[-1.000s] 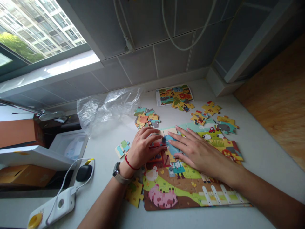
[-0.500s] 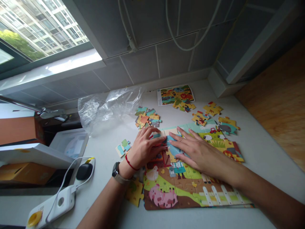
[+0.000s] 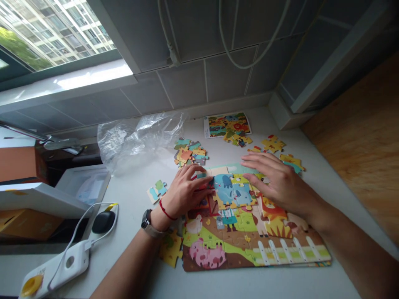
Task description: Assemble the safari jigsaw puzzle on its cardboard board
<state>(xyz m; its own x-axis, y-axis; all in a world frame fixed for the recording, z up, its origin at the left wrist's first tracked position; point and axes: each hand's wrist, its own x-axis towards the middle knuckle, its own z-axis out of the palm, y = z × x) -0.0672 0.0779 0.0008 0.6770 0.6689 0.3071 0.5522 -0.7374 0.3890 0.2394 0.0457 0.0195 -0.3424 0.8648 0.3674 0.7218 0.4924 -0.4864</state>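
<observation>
A farm jigsaw puzzle (image 3: 215,232) with a pig, hen and fence lies on the white table. On top of it sit joined blue elephant pieces (image 3: 235,191) and, further right, a lion section (image 3: 276,218). My left hand (image 3: 188,189), wearing a watch and red cord, rests over the puzzle's upper left. Its fingers are bent and apart, their tips at the left edge of the elephant pieces. My right hand (image 3: 279,178) is over the upper right, fingers stretched and nothing seen in them. It hides part of the puzzle beneath.
Loose puzzle pieces (image 3: 190,153) lie beyond my left hand, with more pieces (image 3: 273,144) at the back right. A picture card (image 3: 215,128) and a crumpled plastic bag (image 3: 134,141) lie near the wall. At left are a power strip (image 3: 59,265) and a black charger (image 3: 104,222).
My right hand has come off the elephant pieces and moved up and right, uncovering them and the lion section. My left hand stays nearly in place. The view has shifted slightly.
</observation>
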